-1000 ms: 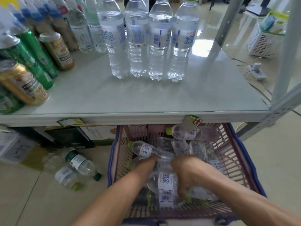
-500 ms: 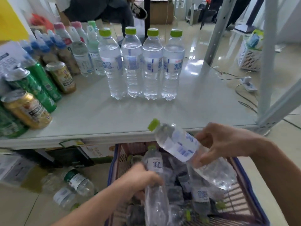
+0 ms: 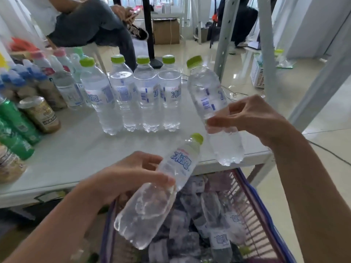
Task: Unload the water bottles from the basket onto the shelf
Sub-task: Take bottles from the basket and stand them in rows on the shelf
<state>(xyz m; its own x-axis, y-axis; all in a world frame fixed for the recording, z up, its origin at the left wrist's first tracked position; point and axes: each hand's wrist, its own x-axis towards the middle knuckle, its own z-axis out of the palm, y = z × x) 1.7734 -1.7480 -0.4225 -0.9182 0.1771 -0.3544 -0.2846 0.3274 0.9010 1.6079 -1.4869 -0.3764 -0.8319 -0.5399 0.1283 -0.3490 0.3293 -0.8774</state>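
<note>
Since 0.5 s ago both hands rose. The left hand has pulled its clear plastic green-capped water bottle up out of the blue-rimmed pink slatted basket. The second clear green-capped bottle, in the right hand, swung from slanted to near upright.

Left hand grips its bottle round the middle, fingers curled just below the label. Bottle is tilted, cap up-right, base down-left, held over the basket's front-left part, cap end over the pale grey shelf board front edge.

Right hand pinches the second bottle at mid-body, thumb + fingers wrapped. Cap leans slightly left, base hangs at the shelf's front-right edge; can't tell if it touches.

Basket sits below the shelf front w/ more clear water bottles lying jumbled inside.

On the shelf: row of four upright green-capped water bottles side by side, just left of the right-hand bottle. Further left: blue- and pink-capped bottles, a gold can, green cans.

Bkgd: seated person in dark trousers, cardboard box, white floor basket at right.
</note>
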